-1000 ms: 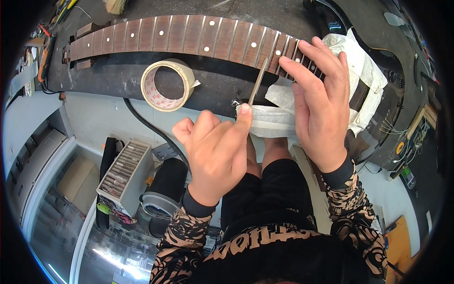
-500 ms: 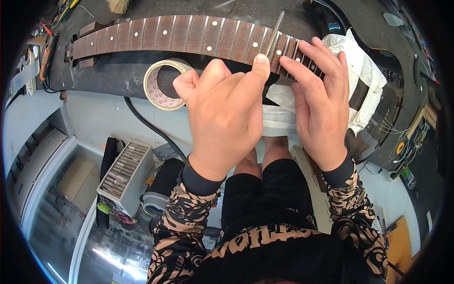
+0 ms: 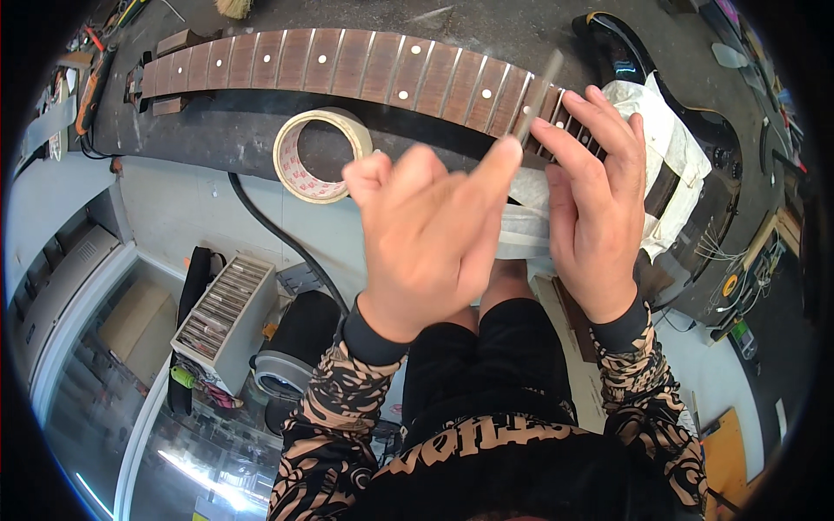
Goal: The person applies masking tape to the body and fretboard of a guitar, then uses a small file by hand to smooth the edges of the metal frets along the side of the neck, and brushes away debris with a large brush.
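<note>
Holding slim metal tool [image 3: 540, 95] over right end of fretboard [image 3: 300, 62]: left hand [image 3: 439, 239], fingers curled, thumb along it. Right hand [image 3: 599, 204]: fingers loosely spread on fretboard, beside tool. Light strokes parallel to frets probably safest.

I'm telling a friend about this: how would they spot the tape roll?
Find the long brown guitar fretboard across the top. Just below it, left of the person's left hand, sits the masking tape roll. Its thick cream ring with a round hole sets it apart from the straight fretboard.
</note>
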Demonstrator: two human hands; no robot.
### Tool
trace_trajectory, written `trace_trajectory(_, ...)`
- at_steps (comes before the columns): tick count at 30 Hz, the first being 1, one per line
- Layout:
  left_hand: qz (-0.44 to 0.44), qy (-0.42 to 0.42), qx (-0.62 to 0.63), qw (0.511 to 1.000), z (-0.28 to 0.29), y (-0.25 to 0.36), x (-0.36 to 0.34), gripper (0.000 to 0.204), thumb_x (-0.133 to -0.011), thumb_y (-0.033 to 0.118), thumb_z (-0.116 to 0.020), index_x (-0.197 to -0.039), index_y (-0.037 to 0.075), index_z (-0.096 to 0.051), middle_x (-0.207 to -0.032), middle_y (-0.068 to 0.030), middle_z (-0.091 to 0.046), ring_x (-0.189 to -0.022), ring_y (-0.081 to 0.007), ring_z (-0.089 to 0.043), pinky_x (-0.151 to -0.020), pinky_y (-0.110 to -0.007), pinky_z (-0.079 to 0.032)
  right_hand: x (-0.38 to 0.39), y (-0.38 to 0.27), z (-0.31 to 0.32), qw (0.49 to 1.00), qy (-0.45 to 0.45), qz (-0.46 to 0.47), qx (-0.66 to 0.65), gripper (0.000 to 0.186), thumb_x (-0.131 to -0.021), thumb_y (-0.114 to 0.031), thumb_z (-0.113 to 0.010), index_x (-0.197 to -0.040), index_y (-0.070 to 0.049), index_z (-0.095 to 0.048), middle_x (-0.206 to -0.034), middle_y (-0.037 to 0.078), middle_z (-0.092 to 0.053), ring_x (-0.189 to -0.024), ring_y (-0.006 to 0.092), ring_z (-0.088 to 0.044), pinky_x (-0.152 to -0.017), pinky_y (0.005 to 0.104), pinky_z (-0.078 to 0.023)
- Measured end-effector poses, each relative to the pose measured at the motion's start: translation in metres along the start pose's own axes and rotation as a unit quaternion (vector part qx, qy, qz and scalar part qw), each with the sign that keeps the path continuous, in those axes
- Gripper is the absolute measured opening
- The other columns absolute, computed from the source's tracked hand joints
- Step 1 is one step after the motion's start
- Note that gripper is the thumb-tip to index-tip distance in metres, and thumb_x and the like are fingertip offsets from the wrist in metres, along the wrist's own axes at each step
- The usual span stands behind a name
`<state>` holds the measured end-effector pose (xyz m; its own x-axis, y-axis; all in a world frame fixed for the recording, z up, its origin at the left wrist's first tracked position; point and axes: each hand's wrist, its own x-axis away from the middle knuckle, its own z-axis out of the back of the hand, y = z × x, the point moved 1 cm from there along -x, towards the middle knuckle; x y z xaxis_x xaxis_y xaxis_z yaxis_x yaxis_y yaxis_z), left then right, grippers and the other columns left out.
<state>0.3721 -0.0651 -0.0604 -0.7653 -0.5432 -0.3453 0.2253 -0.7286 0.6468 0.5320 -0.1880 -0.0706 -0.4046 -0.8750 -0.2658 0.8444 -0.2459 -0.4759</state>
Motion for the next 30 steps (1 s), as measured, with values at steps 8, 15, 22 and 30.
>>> trace_trajectory(8,0.014,-0.020,0.101,0.995,-0.002,0.008,0.037,0.045,-0.090,0.001,-0.083,-0.134,0.001,-0.076,-0.088,0.0027,-0.074,-0.066,-0.0158,-0.053,-0.080,-0.038,-0.032,-0.004,0.000,0.015,0.995,-0.033,0.007,-0.089,0.037,-0.095,0.000,-0.073,-0.129,-0.012,-0.076,-0.149,0.013,-0.068,-0.151,0.0400,-0.057,-0.132,0.0665,-0.026)
trace_trajectory(15,0.068,0.020,0.168,0.983,-0.001,0.009,0.054,0.050,-0.090,0.008,-0.085,-0.139,0.001,-0.074,-0.071,0.0036,-0.060,-0.065,-0.0167,-0.049,-0.079,-0.038,-0.032,-0.003,-0.005,0.011,0.998,-0.046,-0.002,-0.031,0.050,-0.093,-0.002,-0.075,-0.140,-0.017,-0.075,-0.155,0.013,-0.062,-0.151,0.0405,-0.055,-0.131,0.0657,-0.028)
trace_trajectory(22,0.282,0.067,0.321,0.902,0.024,0.020,0.080,0.051,-0.095,0.006,-0.084,-0.142,-0.007,-0.069,-0.072,0.0020,-0.057,-0.075,-0.0135,-0.049,-0.088,-0.036,-0.041,-0.011,-0.022,0.029,0.994,-0.109,0.013,-0.003,0.043,-0.090,-0.001,-0.075,-0.128,-0.021,-0.079,-0.157,0.015,-0.060,-0.160,0.0425,-0.042,-0.133,0.0676,-0.020)
trace_trajectory(30,0.424,0.124,0.438,0.783,0.069,0.048,0.098,0.040,-0.108,0.003,-0.070,-0.145,-0.007,-0.062,-0.080,0.0035,-0.059,-0.067,-0.0028,-0.049,-0.062,-0.020,-0.037,-0.008,-0.063,0.039,0.985,-0.124,0.015,-0.118,0.026,-0.089,-0.005,-0.079,-0.113,-0.014,-0.075,-0.130,0.007,-0.069,-0.143,0.0380,-0.056,-0.129,0.0676,-0.030)
